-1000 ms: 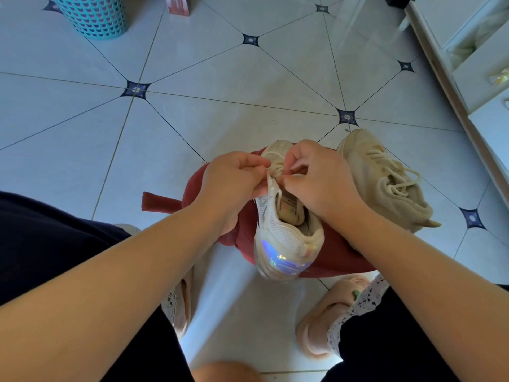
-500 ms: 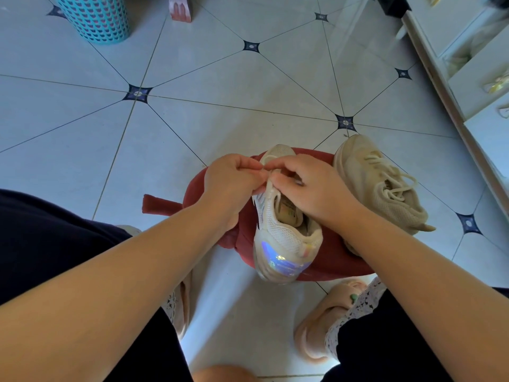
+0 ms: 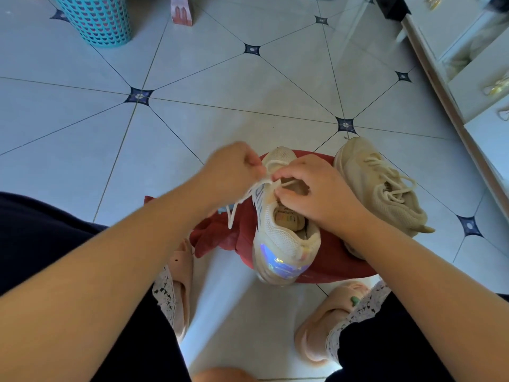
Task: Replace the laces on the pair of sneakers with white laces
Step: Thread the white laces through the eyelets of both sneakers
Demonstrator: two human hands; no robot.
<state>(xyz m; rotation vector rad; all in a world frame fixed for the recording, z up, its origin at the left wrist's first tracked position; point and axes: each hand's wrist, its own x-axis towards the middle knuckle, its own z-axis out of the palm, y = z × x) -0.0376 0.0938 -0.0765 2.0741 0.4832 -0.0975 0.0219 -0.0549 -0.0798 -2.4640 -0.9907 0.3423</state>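
Our left hand (image 3: 234,166) has swung out to the left of the sneaker (image 3: 278,238), away from the right hand (image 3: 314,188) it was pressed against half a second ago. It pinches the lace (image 3: 242,201), which now runs taut from the upper eyelets to the fist and trails a loose tail down over the left edge of the red pad (image 3: 330,260). Our right hand has stayed put, its fingers curled over the tongue and eyelet row to hold the sneaker down.

The sneaker sits heel toward us in the middle of the pad. The second sneaker (image 3: 385,188) lies at the pad's right edge, still fully laced.

We judge that a length of lace has just been drawn through an eyelet. Whether it is the old lace coming out or a white one going in, we cannot tell. Either way, this shoe is mid-job and the other is untouched.
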